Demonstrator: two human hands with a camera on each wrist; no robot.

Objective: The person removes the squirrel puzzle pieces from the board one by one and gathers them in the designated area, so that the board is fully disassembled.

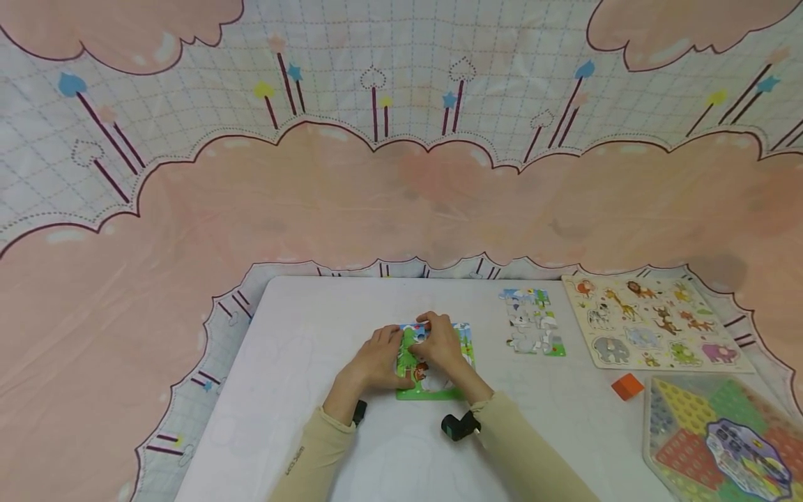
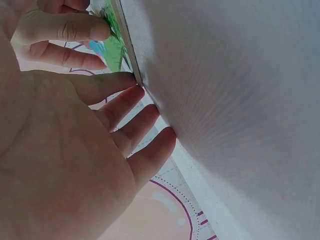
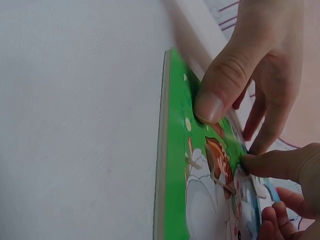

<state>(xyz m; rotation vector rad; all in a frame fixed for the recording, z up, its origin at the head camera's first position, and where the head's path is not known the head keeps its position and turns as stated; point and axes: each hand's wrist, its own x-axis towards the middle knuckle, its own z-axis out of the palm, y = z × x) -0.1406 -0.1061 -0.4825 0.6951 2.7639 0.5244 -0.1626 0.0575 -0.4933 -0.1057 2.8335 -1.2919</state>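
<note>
From the head view, the puzzle (image 1: 437,383) is best kept flat on the tabletop (image 1: 301,335) by the spread left hand (image 1: 375,362) at its left, the right hand (image 1: 442,341) being arched over its far part. From the left wrist, parted fingers (image 2: 150,162) are set down beside its edge. From the right wrist, raised pieces (image 3: 200,200) should be pressed down evenly; whether one is pinched by the right hand cannot be told.

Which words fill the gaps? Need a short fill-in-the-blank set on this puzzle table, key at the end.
1. The near border of the jigsaw board is colored ____.
2. The left hand rests along that board's ____ edge.
3. The near left corner of the wooden animal puzzle shows an ____.

Missing words: green; left; elephant.
</note>
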